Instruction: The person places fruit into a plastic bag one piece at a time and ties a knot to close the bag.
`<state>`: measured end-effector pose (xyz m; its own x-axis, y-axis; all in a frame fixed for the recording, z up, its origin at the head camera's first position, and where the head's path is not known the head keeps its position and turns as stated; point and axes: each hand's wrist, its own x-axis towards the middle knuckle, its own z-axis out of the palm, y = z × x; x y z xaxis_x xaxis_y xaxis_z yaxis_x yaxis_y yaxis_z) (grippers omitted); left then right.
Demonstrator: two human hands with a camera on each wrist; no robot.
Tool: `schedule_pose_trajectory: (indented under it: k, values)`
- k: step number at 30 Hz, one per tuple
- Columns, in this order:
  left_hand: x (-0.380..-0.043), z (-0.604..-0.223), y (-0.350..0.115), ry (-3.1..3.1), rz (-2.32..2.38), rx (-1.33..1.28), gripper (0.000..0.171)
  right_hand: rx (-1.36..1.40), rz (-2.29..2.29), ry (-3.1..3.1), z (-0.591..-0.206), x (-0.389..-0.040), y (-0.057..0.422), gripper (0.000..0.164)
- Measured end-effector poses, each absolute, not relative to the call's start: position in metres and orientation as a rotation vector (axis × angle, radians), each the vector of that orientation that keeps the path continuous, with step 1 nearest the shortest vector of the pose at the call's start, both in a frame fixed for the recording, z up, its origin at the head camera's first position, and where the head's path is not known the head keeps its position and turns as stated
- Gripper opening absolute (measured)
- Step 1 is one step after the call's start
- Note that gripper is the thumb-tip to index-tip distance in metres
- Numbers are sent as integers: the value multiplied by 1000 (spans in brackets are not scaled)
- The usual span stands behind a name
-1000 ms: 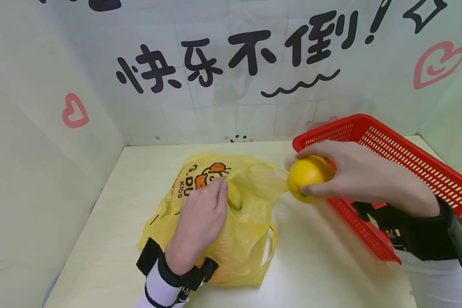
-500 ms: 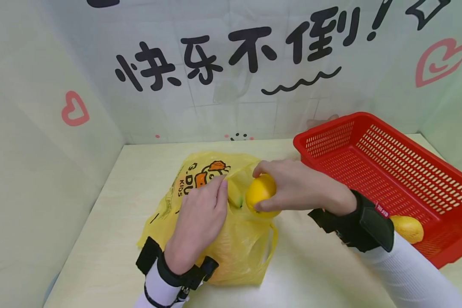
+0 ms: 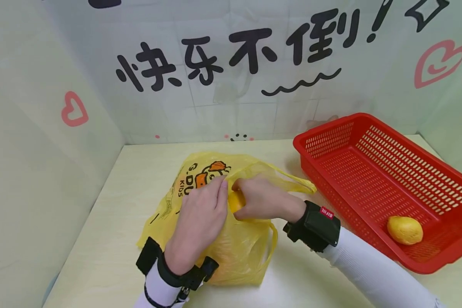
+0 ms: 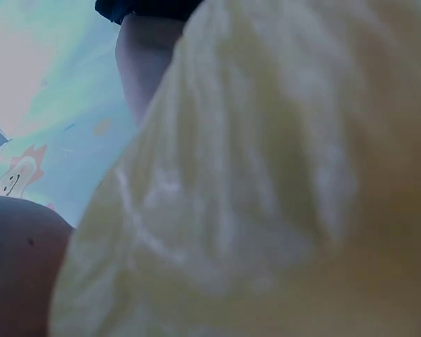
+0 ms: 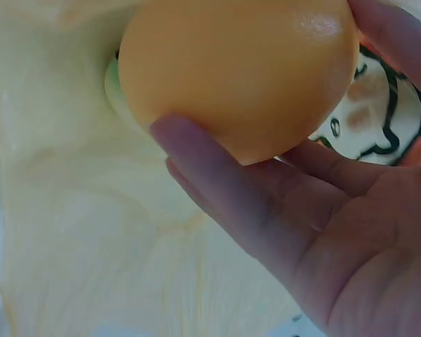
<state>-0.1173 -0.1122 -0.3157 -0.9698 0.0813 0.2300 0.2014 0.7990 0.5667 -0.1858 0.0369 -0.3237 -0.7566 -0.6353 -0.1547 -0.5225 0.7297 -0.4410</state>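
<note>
A yellow plastic bag (image 3: pixel 235 261) with a printed duck lies on the table, its mouth facing right. My left hand (image 3: pixel 200 220) pinches the upper edge of that mouth. At the opening, my right hand (image 3: pixel 267 201) holds an orange (image 3: pixel 236 201), fingers partly inside the bag. The right wrist view shows the orange (image 5: pixel 238 77) between thumb and fingers, with the pale green tip of another fruit (image 5: pixel 114 88) behind it. Bag film (image 4: pixel 252 182) fills most of the left wrist view. Rounded shapes bulge through the bag's lower part; the left fingertips are hidden.
To the right stands a red plastic basket (image 3: pixel 354 171) with slotted walls, holding one lemon (image 3: pixel 405 230). A bag handle loop (image 3: pixel 304 184) reaches toward the basket's near left side. Behind the pale table (image 3: pixel 115 205) rises a printed white backdrop (image 3: pixel 246 119).
My right hand has carried the orange left from beside the basket into the bag's mouth. The upper handle now stretches over that wrist. My left hand has stayed in place.
</note>
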Motion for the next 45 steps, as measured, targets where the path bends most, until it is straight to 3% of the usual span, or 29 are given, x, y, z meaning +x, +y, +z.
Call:
schedule_pose_trajectory:
  k: [5,9,21,38,45]
  values:
    - [-118,-315,-111,-2781,-908,-229,29,-953,-546,2564,-334,-186,26,27]
    - [-118,-315,-110,-2787,-909,-230,29,-933,-571,2515,-339,-186,22,18]
    - [-117,-317,-109,-2772,-887,-225,32,-1118,-580,2460,-351,-191,16,21]
    - [-118,-317,-110,-2797,-914,-217,29,-1125,-531,2450,-353,-190,19,24]
    - [-119,-317,-111,-2793,-916,-219,27,-1116,-597,2336,-341,-193,33,36]
